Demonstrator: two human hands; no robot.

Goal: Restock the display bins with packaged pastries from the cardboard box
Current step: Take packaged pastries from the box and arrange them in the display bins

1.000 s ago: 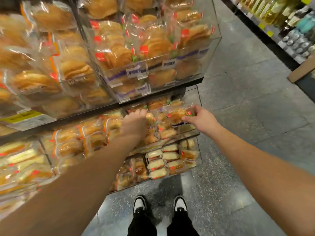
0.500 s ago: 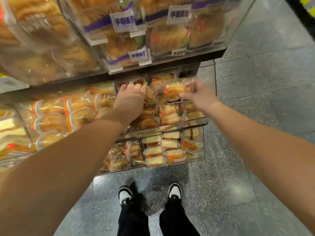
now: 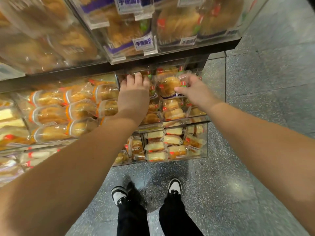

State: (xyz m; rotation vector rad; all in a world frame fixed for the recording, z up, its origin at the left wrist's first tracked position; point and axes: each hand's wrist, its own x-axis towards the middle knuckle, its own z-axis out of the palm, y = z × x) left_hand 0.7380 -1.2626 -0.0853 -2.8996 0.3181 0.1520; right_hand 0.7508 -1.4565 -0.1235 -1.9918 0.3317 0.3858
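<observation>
Head view: black-and-white shoes (image 3: 146,193) stand on the speckled floor (image 3: 238,167). Beyond them a low clear bin (image 3: 204,138) holds wrapped cakes. Above it, both hands reach into the middle bin (image 3: 172,124): the left hand (image 3: 134,92) has its fingers curled over packed pastries at the back, and the right hand (image 3: 194,90) pinches a wrapped pastry (image 3: 170,86) lying on top of the pile. Farther up, blurred bread bags (image 3: 122,31) fill the upper bins.
</observation>
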